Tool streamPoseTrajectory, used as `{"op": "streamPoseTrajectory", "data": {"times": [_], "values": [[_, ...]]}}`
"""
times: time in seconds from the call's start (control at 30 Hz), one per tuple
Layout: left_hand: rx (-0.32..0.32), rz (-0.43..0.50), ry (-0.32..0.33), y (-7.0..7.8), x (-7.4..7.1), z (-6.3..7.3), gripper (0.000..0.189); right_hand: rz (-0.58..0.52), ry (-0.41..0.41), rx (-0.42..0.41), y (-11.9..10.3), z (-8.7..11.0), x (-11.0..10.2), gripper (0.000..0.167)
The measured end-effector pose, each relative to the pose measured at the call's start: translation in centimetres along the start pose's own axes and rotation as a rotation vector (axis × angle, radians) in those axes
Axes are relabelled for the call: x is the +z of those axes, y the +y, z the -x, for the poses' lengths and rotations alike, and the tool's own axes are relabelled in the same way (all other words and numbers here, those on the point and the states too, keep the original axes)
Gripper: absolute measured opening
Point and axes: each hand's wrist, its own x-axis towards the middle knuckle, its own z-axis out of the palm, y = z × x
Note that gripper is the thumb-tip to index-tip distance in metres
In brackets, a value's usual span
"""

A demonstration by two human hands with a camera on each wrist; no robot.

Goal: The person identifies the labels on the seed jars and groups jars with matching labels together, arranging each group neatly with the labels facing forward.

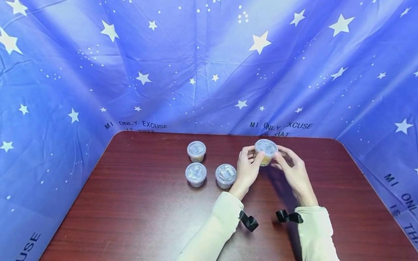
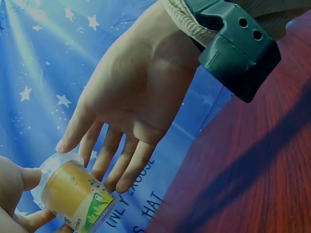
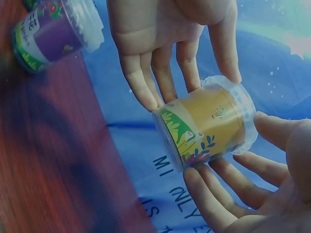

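Observation:
Both hands hold a small plastic tub [image 1: 266,152] with a clear lid, raised above the far right part of the table. Its yellow side [image 3: 216,121] carries a bee, green leaves and flowers. The left hand [image 1: 247,168] grips it from the left, thumb up near the lid and fingers along the wall. From the other side the right hand [image 1: 295,174] pinches it, its thumb at the lid rim. In the right wrist view the tub lies between both sets of fingertips. Close to the left forearm stands another lidded tub [image 1: 225,176].
Two more lidded tubs stand to the left, a far one [image 1: 196,151] and a nearer one [image 1: 196,174]. The right wrist view shows a purple-sided tub [image 3: 53,36]. A blue star-printed curtain [image 1: 196,72] surrounds the dark red wooden table [image 1: 137,217]. Black straps [image 1: 249,221] hang from the wrists.

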Motion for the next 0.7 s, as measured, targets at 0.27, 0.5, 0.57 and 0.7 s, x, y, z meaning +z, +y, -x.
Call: {"op": "streamPoseTrajectory", "data": {"times": [0.27,0.5,0.57,0.7], "values": [[0.009,-0.005,-0.018,0.9,-1.4,0.4,0.036,0.008,0.002,-0.018,-0.6,0.4,0.8,0.044],[0.029,0.008,-0.023,1.6,-2.9,1.0,0.036,0.041,0.002,-0.033,-1.5,0.9,1.9,0.043],[0.034,0.018,-0.024,1.8,-3.2,1.2,0.036,0.044,-0.001,-0.038,-1.8,1.0,2.2,0.042],[0.046,0.029,-0.033,2.1,-4.0,1.5,0.037,0.051,-0.011,-0.053,-2.2,1.3,2.7,0.041]]}}
